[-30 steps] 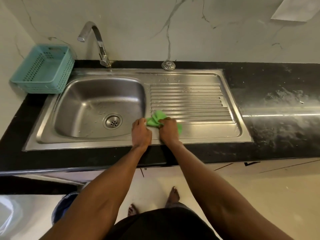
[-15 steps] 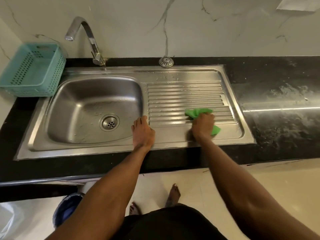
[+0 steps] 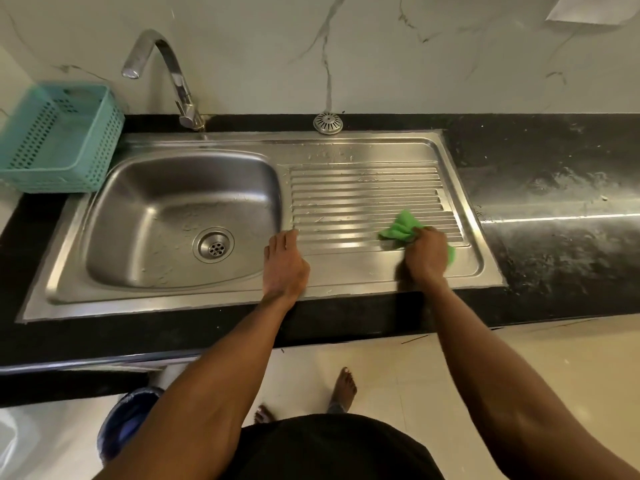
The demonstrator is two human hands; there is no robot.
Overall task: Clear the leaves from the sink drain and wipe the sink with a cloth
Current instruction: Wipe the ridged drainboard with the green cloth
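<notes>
A stainless steel sink (image 3: 145, 209) with a ribbed drainboard (image 3: 363, 192) sits in a black counter. Its round drain (image 3: 213, 244) shows no leaves. My right hand (image 3: 426, 255) grips a bunched green cloth (image 3: 401, 228) and presses it on the front right part of the drainboard. My left hand (image 3: 284, 263) rests flat on the steel rim between the basin and the drainboard, fingers straight and holding nothing.
A teal plastic basket (image 3: 60, 136) stands at the back left on the counter. A chrome tap (image 3: 173, 77) arches over the basin. A loose metal strainer cap (image 3: 328, 123) lies behind the drainboard. The black counter (image 3: 554, 202) runs right. A blue bin (image 3: 123, 420) stands on the floor.
My right hand has slid the green cloth from the basin's edge rightward across the drainboard to its right end. My left hand has stayed on the rim.
</notes>
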